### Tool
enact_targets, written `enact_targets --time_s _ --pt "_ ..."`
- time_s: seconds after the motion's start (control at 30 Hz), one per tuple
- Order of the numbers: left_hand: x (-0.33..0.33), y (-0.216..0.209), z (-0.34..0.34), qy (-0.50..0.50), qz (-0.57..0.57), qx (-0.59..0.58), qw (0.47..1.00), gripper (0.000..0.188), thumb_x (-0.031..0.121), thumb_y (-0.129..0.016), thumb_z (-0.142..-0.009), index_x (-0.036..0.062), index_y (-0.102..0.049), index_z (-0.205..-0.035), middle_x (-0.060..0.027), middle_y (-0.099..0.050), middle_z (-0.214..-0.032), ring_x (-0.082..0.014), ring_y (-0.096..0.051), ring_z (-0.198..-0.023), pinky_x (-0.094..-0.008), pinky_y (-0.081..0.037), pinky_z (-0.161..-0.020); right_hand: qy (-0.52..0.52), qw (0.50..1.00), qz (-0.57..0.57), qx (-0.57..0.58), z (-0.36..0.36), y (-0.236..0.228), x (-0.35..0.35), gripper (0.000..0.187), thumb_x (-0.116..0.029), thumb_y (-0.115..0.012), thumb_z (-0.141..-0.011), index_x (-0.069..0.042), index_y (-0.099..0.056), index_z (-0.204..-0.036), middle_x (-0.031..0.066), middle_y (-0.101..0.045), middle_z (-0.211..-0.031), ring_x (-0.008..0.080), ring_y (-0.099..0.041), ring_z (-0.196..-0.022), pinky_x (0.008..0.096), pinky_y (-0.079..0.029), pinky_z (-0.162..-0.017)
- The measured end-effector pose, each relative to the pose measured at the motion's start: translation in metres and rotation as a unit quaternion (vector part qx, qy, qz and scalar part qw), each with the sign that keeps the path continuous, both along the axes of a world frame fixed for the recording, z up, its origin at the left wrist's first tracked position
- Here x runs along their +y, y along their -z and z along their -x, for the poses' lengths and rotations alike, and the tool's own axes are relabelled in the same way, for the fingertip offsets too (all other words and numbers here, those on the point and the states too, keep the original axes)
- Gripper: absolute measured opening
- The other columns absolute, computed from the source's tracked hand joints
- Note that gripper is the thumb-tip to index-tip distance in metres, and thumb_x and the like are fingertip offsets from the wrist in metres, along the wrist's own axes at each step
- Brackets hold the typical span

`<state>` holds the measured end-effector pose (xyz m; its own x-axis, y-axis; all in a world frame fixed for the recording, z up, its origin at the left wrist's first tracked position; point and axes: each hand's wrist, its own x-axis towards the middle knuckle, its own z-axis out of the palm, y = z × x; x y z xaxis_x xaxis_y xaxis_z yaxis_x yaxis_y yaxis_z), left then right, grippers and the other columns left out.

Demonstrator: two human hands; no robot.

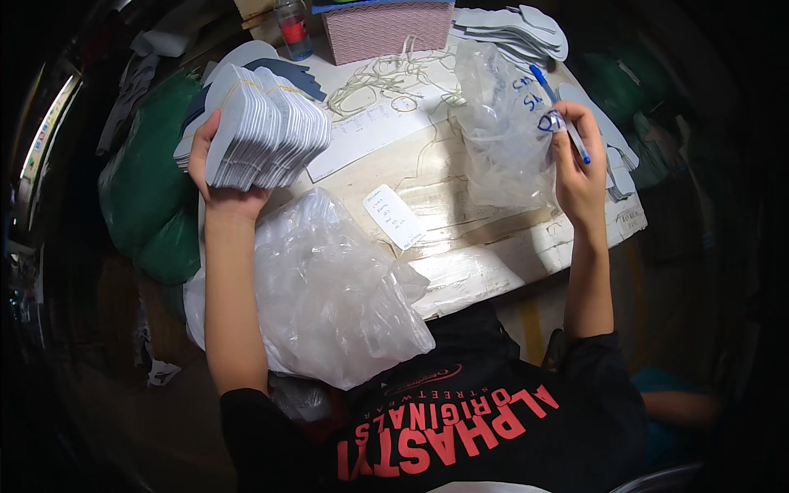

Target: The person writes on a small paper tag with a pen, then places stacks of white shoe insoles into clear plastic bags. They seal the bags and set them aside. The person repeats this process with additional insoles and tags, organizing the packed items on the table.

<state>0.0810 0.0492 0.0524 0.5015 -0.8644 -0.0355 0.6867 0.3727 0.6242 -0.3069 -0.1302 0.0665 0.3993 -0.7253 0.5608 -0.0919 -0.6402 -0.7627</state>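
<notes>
My left hand point(237, 202) is closed around a thick bundle of pale grey-white flat cut pieces point(267, 135), with thin yellowish bands across the top. My right hand point(585, 177) grips a blue pen point(538, 80), its fingers curled around the barrel. Right beside its thumb is a clear plastic bag point(501, 152) with blue handwriting; whether the fingers also pinch the bag, I cannot tell. Between the two hands, a small white card point(393, 217) with handwritten lines lies on the table. A heap of clear plastic bags point(329, 296) hangs over the near left edge, below my left hand.
Cream elastic bands point(370, 86) lie tangled on the table point(493, 267) near a pink basket point(388, 34). A bottle point(293, 31) with a red label stands beside it. More cut pieces point(518, 37) are stacked far right. Green sacks point(152, 185) flank the table.
</notes>
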Motion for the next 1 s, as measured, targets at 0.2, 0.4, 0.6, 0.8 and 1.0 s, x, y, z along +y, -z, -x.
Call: enact_targets --time_s 0.2,0.4,0.6,0.8,1.0 --pt "0.002 0.02 0.048 0.123 0.123 0.055 0.983 0.054 0.041 -0.063 -0.1 -0.0016 -0.068 -0.133 -0.0167 -0.076 -0.121 -0.0308 -0.075 -0.113 -0.0477 -0.06 -0.102 -0.162 0.975 -0.045 -0.148 -0.053 -0.03 -0.005 0.017 -0.014 -0.057 -0.115 -0.004 -0.062 -0.128 -0.0069 -0.061 -0.091 -0.0024 -0.047 -0.075 0.0174 -0.035 -0.062" --pt "0.011 0.018 0.088 0.233 0.039 0.013 0.972 0.086 0.031 -0.073 -0.073 -0.0126 -0.056 -0.145 -0.0268 -0.071 -0.127 -0.0366 -0.073 -0.114 -0.0447 -0.06 -0.103 -0.204 0.953 -0.055 -0.217 -0.101 -0.04 -0.041 0.023 -0.018 -0.06 -0.114 -0.003 -0.064 -0.132 -0.0016 -0.068 -0.109 0.0023 -0.059 -0.093 0.0192 -0.046 -0.082" --pt "-0.003 0.002 0.111 0.438 0.02 -0.219 0.872 0.125 0.038 -0.08 -0.056 -0.0062 -0.036 -0.164 -0.0249 -0.061 -0.143 -0.0344 -0.061 -0.135 -0.0395 -0.043 -0.119 -0.255 0.944 -0.062 -0.202 -0.129 -0.053 -0.033 0.03 -0.021 -0.068 -0.11 -0.004 -0.063 -0.134 0.0016 -0.068 -0.113 0.0045 -0.062 -0.093 0.02 -0.048 -0.08" --pt "0.001 0.032 0.097 0.319 -0.041 -0.075 0.944 0.1 0.031 -0.073 -0.075 -0.0077 -0.04 -0.161 -0.0271 -0.063 -0.144 -0.0374 -0.065 -0.132 -0.0457 -0.05 -0.116 -0.198 0.974 -0.012 -0.106 -0.111 -0.037 -0.006 0.05 -0.027 -0.081 -0.1 -0.003 -0.061 -0.139 0.0087 -0.068 -0.123 0.0129 -0.066 -0.103 0.0271 -0.053 -0.087" --pt "-0.009 0.062 0.08 0.287 0.075 0.08 0.952 0.077 0.029 -0.064 -0.09 -0.0099 -0.048 -0.154 -0.0288 -0.066 -0.142 -0.0408 -0.07 -0.127 -0.0499 -0.055 -0.113 -0.044 0.996 0.019 0.076 -0.071 0.019 0.011 0.062 -0.029 -0.091 -0.086 0.004 -0.063 -0.131 0.016 -0.069 -0.114 0.027 -0.068 -0.105 0.0372 -0.055 -0.091"
